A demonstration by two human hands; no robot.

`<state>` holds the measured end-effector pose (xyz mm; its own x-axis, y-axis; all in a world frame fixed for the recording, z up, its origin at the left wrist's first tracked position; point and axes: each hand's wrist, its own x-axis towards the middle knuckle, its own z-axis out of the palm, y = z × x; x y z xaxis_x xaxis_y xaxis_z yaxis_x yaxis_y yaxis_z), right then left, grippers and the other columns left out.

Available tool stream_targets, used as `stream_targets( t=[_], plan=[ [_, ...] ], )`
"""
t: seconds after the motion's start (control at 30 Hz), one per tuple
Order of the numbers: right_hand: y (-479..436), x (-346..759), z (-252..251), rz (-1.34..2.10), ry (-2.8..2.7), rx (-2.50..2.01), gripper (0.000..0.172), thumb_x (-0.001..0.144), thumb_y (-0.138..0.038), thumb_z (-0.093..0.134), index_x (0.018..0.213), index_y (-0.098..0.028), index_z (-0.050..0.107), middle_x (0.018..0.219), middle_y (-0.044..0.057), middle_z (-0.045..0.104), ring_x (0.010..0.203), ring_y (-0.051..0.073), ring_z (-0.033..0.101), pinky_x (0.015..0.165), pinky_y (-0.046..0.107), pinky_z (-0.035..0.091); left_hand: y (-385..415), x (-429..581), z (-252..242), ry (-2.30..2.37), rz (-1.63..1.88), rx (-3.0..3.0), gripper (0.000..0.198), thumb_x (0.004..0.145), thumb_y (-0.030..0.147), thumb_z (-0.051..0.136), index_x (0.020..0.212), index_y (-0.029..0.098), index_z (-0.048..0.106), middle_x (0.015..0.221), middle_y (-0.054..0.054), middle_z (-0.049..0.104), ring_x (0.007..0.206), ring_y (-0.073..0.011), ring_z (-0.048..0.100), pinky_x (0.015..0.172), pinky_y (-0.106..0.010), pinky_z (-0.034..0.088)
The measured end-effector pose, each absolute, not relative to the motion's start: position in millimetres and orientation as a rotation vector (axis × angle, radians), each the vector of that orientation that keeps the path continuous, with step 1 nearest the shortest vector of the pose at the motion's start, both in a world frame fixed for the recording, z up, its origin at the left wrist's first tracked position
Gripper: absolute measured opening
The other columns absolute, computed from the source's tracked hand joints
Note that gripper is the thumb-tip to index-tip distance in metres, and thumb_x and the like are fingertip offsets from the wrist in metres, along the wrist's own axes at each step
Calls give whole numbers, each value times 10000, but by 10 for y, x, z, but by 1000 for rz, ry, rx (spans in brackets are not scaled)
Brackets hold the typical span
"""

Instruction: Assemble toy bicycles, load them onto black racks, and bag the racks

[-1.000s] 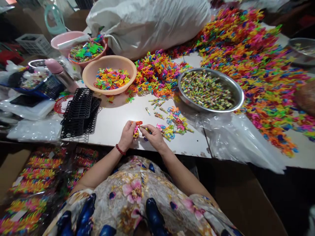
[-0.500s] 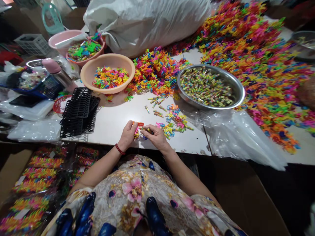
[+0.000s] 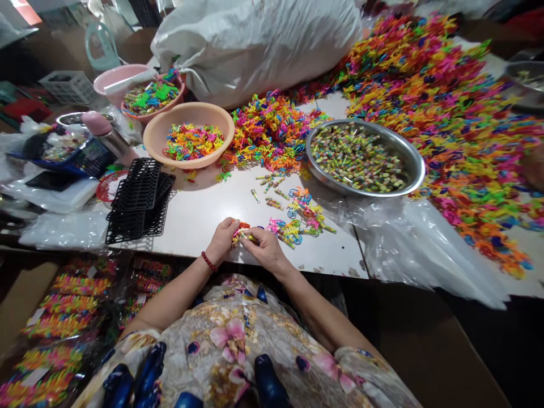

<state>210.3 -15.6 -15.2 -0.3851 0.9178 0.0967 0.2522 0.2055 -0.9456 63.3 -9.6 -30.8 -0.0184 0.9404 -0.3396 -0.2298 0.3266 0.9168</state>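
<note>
- A white work table fills the view, backed by a bulging white sack; a heap of bright plastic pieces spills across its right side.
- A steel bowl of small wrapped sticks and a peach basin sit within arm's reach.
- At the near edge, left hand and right hand meet, fingertips of both pinching one small coloured toy piece, held low and close, which suits fine finger work.
</note>
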Motion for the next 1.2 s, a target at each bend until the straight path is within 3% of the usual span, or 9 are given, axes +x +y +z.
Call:
stream_targets(
  t=[0.1, 0.3, 0.4, 0.5, 0.57, 0.7, 0.83, 1.03, 1.2],
  plan=[
    [-175, 2157, -140, 1115, -1868, -1103, 213, 917, -364, 548, 826, -237, 694, 791, 26, 674, 738, 184, 598, 702, 303, 435, -90, 691, -402, 1141, 1061, 712, 479, 722, 613, 704, 690, 206, 453, 483, 85, 412, 366, -57, 302, 381, -208, 217],
    [-56, 2435, -273, 901, -1873, -1320, 299, 915, -455, 575, 1066, -224, 688, 923, 79, 687, 837, 229, 630, 777, 347, 485, 452, 557, -438, 1531, 1144, 1155, 334, 889, 477, 604, 700, 205, 561, 649, -13, 528, 643, -150, 479, 607, -268, 397],
    [-27, 2516, -353, 738, -1790, -1394, 334, 932, -427, 520, 1156, -213, 645, 1099, 131, 663, 1024, 271, 622, 908, 401, 489, 979, 393, -390, 1740, 1316, 1339, 199, 777, 275, 757, 773, 225, 564, 882, -71, 595, 953, -233, 517, 852, -339, 432],
    [-81, 2510, -363, 823, -1783, -1371, 297, 954, -391, 462, 1082, -210, 660, 1079, 120, 683, 1027, 255, 637, 925, 393, 495, 1407, 254, -370, 1750, 1350, 1423, 360, 621, 128, 843, 817, 222, 556, 1106, -112, 585, 1252, -302, 378, 1057, -399, 331],
    [-141, 2488, -339, 932, -1784, -1349, 306, 957, -399, 467, 1092, -213, 669, 1041, 97, 709, 992, 238, 654, 907, 374, 500, 1568, 190, -382, 1733, 1330, 1388, 374, 604, 76, 829, 758, 212, 517, 1069, -118, 585, 1284, -315, 352, 1091, -412, 283],
    [-201, 2481, -314, 1131, -1703, -1390, 337, 968, -430, 444, 1080, -221, 683, 804, 28, 697, 713, 176, 636, 728, 315, 504, 1600, 120, -438, 1707, 1317, 1251, 262, 744, 78, 709, 724, 203, 480, 869, -75, 572, 1128, -261, 481, 1002, -388, 356],
    [-131, 2494, -364, 1048, -1631, -1301, 333, 906, -503, 554, 853, -222, 725, 761, 21, 618, 735, 165, 572, 712, 296, 474, 1317, 109, -467, 1646, 1255, 1059, 129, 861, 222, 594, 771, 185, 509, 732, -30, 580, 736, -159, 573, 683, -294, 453],
    [-4, 2322, -346, 1350, -1259, -1217, 353, 766, -542, 735, 859, -204, 704, 657, -23, 578, 592, 120, 493, 565, 254, 414, 656, 153, -306, 1096, 1293, 621, 243, 681, 253, 756, 764, 158, 547, 771, -46, 672, 619, -97, 584, 484, -186, 392],
    [18, 2138, -221, 1407, -1031, -1239, 397, 691, -531, 807, 826, -194, 645, 659, -24, 622, 537, 93, 484, 497, 221, 384, 275, 323, -158, 995, 1306, 592, 322, 721, 372, 783, 785, 166, 544, 678, -9, 631, 563, -73, 543, 457, -161, 377]
  ],
)
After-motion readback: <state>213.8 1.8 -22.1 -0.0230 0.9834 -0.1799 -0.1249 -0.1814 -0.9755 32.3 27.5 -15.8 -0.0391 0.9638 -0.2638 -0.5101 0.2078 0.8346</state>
